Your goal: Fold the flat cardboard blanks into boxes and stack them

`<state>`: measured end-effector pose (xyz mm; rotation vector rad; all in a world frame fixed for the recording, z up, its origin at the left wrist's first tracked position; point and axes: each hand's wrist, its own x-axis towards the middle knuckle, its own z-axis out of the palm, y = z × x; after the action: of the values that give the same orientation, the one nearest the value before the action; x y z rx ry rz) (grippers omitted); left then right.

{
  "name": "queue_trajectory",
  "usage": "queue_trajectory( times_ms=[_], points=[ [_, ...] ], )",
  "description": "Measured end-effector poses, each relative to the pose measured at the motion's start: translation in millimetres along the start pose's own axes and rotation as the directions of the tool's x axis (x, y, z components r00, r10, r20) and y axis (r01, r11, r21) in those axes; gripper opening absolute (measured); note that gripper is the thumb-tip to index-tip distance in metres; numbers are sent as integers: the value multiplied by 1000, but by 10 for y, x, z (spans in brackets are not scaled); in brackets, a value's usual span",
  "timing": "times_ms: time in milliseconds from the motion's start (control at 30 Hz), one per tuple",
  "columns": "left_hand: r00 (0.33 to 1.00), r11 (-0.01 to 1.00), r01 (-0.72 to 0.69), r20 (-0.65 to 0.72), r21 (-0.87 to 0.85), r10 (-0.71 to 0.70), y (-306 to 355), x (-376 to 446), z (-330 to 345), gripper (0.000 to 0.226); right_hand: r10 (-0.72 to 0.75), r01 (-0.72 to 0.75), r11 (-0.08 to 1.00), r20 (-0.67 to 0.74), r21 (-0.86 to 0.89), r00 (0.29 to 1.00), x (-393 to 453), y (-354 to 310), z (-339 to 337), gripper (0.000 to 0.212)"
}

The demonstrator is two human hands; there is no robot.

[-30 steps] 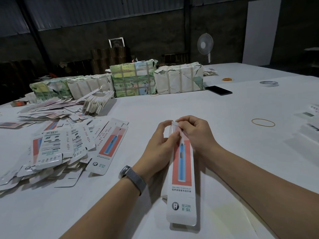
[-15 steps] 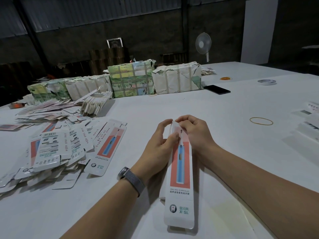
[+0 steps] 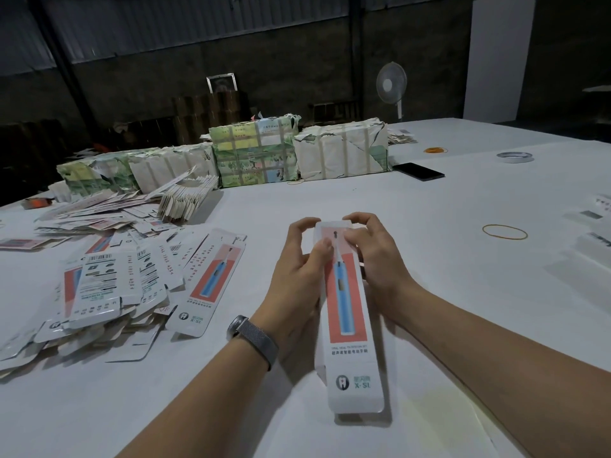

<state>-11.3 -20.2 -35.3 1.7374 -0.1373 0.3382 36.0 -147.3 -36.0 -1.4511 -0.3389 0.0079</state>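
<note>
- Table (image 3: 429,292): a wide white surface that fills most of the view and bears every item listed below.
- Wrapped bundles (image 3: 254,157): a row of paper-wrapped, strapped packs along the far side of the table, some with torn wrapping; green and yellow print shows on two of them.
- Flat blanks (image 3: 109,282): a loose, overlapping heap on the left of the table, white with a red panel and a blue toothbrush picture, some lying printed side down. A tighter sheaf stands on edge at the far end of the heap.
- Box (image 3: 347,312): one long, narrow carton of the same print, held in front of the person between both hands. Its near end rests on the table and its far end is raised a little. The top flap is bent over at the far end.
- Left hand (image 3: 297,279): grips the left side of the box, thumb pressed on the front face near the top, fingers curled behind the far end. A grey band sits on the wrist.
- Right hand (image 3: 373,256): grips the right side of the box, thumb on the front face beside the left thumb, fingers curled over the top flap.
- Fan (image 3: 391,82): stands beyond the table's far edge.
- Phone (image 3: 418,171): dark, lying flat just right of the bundles.
- Tape roll (image 3: 514,157): far right of the table.
- Rubber band (image 3: 505,232): lies flat to the right of the hands, well apart from them.
</note>
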Motion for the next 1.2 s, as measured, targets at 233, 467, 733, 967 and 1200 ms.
queue_trajectory(
  times_ms=[233,467,733,967,1200],
  points=[
    [999,1000,-14,-35,16,15,-62,17,-21,18,10,-11,1000,42,29,999,-6,-2,-35,6],
    [999,1000,-2,-35,30,3,-50,8,-2,22,13,-14,999,43,34,999,-11,-9,-29,4],
    [997,998,59,-52,-4,-59,-12,5,-47,18,6,-6,1000,40,2,999,-11,22,-12,7],
    [969,995,45,-248,93,-20,-56,72,-109,39,-270,283,738,115,-613,956,11,-66,-44,26],
    [985,1000,15,-171,27,-10,-33,69,-133,62,-228,367,459,292,-809,929,-138,-291,-132,63]
  ],
)
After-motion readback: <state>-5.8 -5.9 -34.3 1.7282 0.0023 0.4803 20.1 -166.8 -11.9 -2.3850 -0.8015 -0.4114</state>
